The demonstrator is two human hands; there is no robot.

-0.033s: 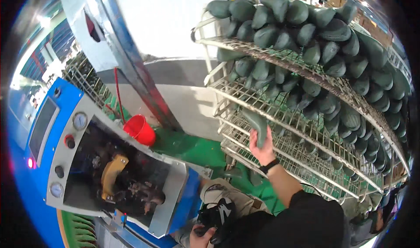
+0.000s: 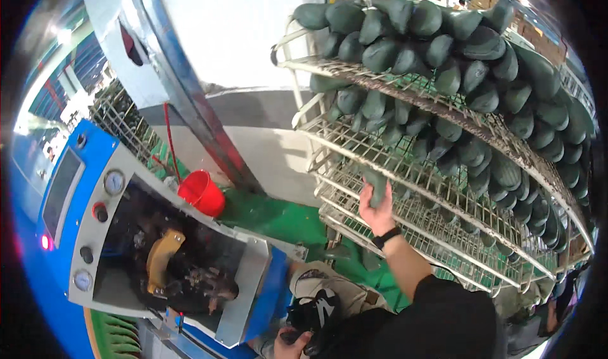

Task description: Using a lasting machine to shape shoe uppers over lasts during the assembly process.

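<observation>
Green factory flooring point(image 2: 278, 216) runs between a blue and grey machine point(image 2: 120, 239) on the person's left and a tall wire rack point(image 2: 443, 207) on the right, its upper shelves packed with dark green moulded pieces point(image 2: 437, 49). A red cup point(image 2: 202, 193) hangs by the machine's open front.

The right hand point(image 2: 378, 212), a black band at its wrist, reaches up to a lower shelf, and its grip is wrapped around one dark green piece point(image 2: 375, 185) that stands upright just at the shelf's edge, touching the wire. The left hand point(image 2: 292, 344) sits low at the bottom edge beside a black and white shoe point(image 2: 316, 311); it seems to hold something dark, but the view is too cramped there and I cannot tell how its fingers stand.

To handle this well, I judge the piece should be held firmly round its middle and moved straight along the wires, so that it neither snags the mesh nor knocks its neighbours.
</observation>
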